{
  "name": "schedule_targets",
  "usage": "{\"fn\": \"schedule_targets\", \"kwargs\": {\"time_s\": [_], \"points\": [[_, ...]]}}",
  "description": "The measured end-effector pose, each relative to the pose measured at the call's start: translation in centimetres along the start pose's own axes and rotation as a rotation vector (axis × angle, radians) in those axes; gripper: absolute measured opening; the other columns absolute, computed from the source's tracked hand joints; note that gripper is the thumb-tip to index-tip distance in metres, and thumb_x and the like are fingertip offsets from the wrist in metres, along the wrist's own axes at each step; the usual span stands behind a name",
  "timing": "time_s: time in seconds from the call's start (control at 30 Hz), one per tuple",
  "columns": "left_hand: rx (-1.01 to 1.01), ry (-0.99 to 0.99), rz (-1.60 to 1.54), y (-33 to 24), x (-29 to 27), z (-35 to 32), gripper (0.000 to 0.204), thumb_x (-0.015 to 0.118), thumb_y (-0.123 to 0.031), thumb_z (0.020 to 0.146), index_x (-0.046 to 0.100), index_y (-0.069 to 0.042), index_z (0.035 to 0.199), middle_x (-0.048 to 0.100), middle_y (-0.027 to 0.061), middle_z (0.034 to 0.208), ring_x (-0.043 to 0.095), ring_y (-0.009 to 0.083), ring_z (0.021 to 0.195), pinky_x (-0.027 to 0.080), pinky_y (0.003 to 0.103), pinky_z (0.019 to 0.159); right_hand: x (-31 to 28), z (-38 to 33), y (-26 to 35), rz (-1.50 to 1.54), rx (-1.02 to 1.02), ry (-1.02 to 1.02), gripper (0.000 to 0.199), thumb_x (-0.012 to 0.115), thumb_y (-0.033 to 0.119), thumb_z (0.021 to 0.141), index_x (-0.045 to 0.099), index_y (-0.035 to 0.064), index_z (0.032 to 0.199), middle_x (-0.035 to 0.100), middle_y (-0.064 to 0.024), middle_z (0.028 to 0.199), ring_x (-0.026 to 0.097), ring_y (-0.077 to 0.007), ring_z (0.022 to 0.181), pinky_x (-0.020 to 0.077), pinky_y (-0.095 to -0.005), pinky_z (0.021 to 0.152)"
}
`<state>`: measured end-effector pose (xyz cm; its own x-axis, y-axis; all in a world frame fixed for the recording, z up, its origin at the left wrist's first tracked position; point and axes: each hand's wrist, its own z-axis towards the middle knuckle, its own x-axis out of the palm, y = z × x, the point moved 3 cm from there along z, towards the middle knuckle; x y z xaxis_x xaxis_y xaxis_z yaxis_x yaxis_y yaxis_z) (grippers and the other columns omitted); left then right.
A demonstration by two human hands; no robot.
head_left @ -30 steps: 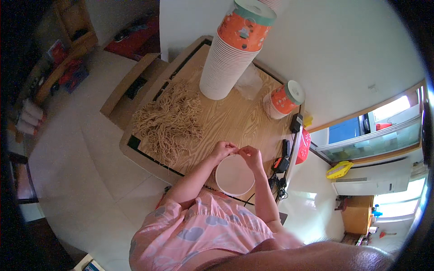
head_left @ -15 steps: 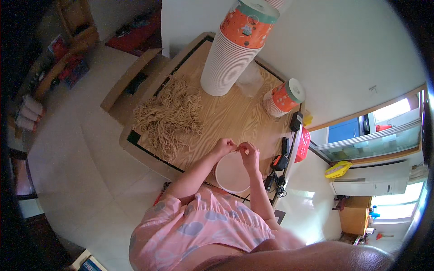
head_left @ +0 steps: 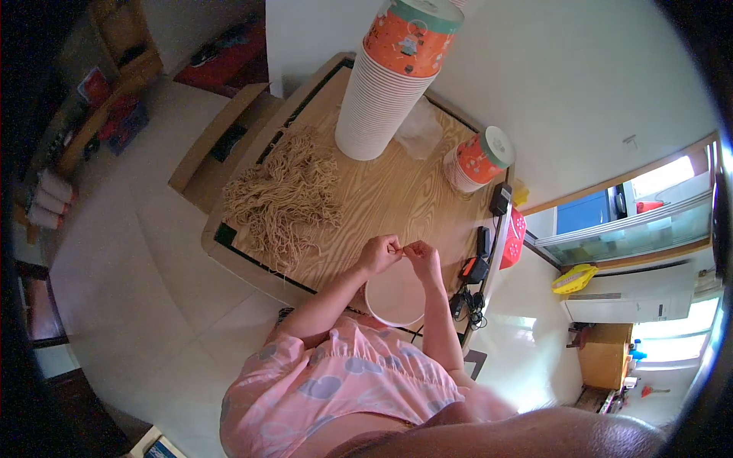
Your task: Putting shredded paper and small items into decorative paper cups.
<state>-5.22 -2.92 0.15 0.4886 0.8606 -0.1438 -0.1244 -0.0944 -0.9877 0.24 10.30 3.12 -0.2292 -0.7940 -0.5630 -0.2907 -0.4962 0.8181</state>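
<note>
My left hand (head_left: pixel 379 253) and my right hand (head_left: pixel 422 259) meet above the far rim of a white paper bucket (head_left: pixel 394 296). Both are closed in a pinch, fingertips close together. Between them runs a short, thin cord (head_left: pixel 395 249), brownish and partly hidden by my fingers. The bucket stands open side up at the table's near edge, its inside showing pale. Left of my hands lies a loose, tangled heap of tan cord (head_left: pixel 286 195) on the wood-grain tabletop (head_left: pixel 366 202).
A tall stack of paper buckets (head_left: pixel 385 103) rises at the back. A shorter orange stack (head_left: pixel 479 160) stands at the right, with crumpled clear plastic (head_left: pixel 420 131) between. Black adapters and cables (head_left: pixel 467 305) line the right edge. An open cardboard box (head_left: pixel 221 145) sits beyond the left edge.
Both hands stay over the bucket rim, still pinching. My left fingers have turned slightly, and the cord between the hands shows more plainly. The whole view has shifted a little.
</note>
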Motion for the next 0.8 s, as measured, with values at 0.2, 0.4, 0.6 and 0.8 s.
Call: {"fn": "schedule_targets", "kwargs": {"time_s": [0.2, 0.4, 0.6, 0.8], "points": [[-0.011, 0.009, 0.028, 0.4, 0.4, 0.1, 0.014, 0.069, -0.010, 0.069, 0.055, -0.005, 0.067, 0.056, 0.0011, 0.058, 0.050, 0.0073, 0.052, 0.040, 0.025, 0.047, 0.1, 0.1, -1.0, -0.015, 0.024, -0.048, 0.013, 0.061, 0.014, 0.076, 0.063, 0.0015, 0.078, 0.063, -0.0091, 0.070, 0.059, -0.0142, 0.067, 0.0459, -0.0284, 0.061], [-0.115, 0.042, -0.094, 1.0, 0.5, 0.4, 0.014, 0.066, -0.011, 0.068, 0.055, -0.004, 0.065, 0.060, 0.0065, 0.060, 0.059, 0.0110, 0.057, 0.044, 0.027, 0.049, 0.3, 0.1, -1.0, 0.140, -0.010, -0.037, 0.008, 0.061, 0.008, 0.077, 0.062, 0.0006, 0.079, 0.061, -0.0019, 0.071, 0.053, -0.0076, 0.066, 0.0434, -0.0221, 0.061], [-0.075, 0.007, -0.106, 1.2, 0.6, 0.2, 0.018, 0.069, -0.012, 0.070, 0.053, -0.005, 0.065, 0.056, -0.0006, 0.058, 0.049, 0.0055, 0.053, 0.041, 0.024, 0.048, 0.2, 0.1, -1.5, 0.046, -0.008, -0.061, 0.010, 0.062, 0.010, 0.078, 0.062, 0.0004, 0.080, 0.061, -0.0015, 0.070, 0.051, -0.0068, 0.064, 0.0418, -0.0225, 0.059], [-0.052, 0.026, 0.006, 1.3, 0.5, 0.1, 0.017, 0.069, -0.010, 0.068, 0.053, -0.005, 0.065, 0.056, -0.0002, 0.060, 0.049, 0.0062, 0.054, 0.041, 0.024, 0.049, 0.3, 0.0, -0.8, 0.105, 0.014, 0.039, 0.008, 0.060, 0.007, 0.078, 0.062, -0.0002, 0.080, 0.062, -0.0027, 0.072, 0.054, -0.0078, 0.067, 0.0434, -0.0219, 0.060]]}}
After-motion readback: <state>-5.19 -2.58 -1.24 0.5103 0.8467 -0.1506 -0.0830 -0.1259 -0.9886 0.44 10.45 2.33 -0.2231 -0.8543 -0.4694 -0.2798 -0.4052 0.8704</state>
